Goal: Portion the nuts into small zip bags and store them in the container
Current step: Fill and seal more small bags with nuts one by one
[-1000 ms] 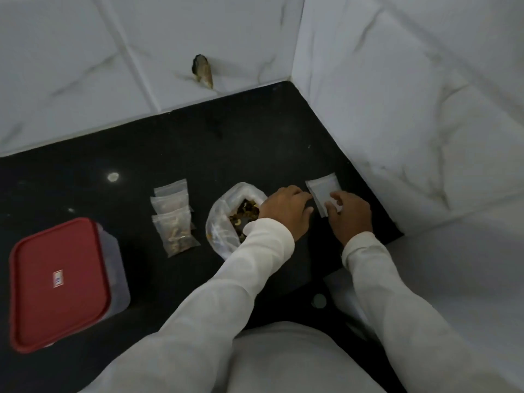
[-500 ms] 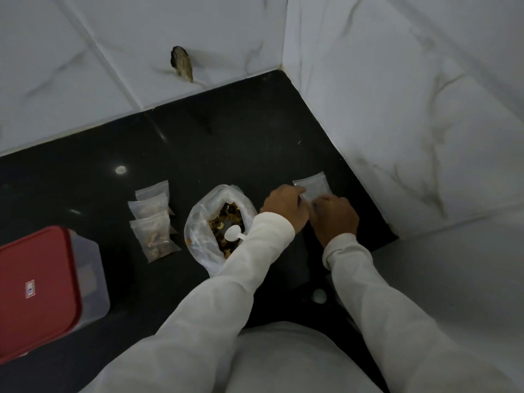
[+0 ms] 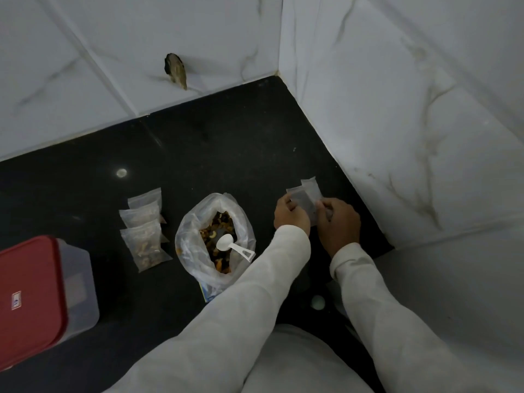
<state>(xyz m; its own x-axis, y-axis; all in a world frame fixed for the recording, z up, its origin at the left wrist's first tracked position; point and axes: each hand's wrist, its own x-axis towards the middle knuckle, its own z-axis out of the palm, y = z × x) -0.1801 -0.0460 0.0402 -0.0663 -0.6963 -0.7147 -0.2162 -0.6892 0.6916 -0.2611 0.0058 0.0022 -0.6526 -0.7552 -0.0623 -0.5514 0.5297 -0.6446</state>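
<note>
Overhead, a black countertop (image 3: 221,154) fills a corner where two white marble-tiled walls (image 3: 411,114) meet. Both hands work near the right wall, close to the counter's right edge. The left hand (image 3: 292,215) and right hand (image 3: 338,222), in white sleeves, pinch one empty small zip bag (image 3: 304,204) between them by its side edges; another empty bag (image 3: 312,187) lies just behind it. Left of the hands sits an open plastic bag of mixed nuts (image 3: 217,239), with a white scoop (image 3: 234,246) resting in its mouth. Further left, three filled zip bags (image 3: 144,228) lie overlapping in a short row. At the far left edge stands a clear container (image 3: 76,287) with a red lid (image 3: 29,299), shut and partly out of frame. Between these things and the back wall the counter is open and bare.
</note>
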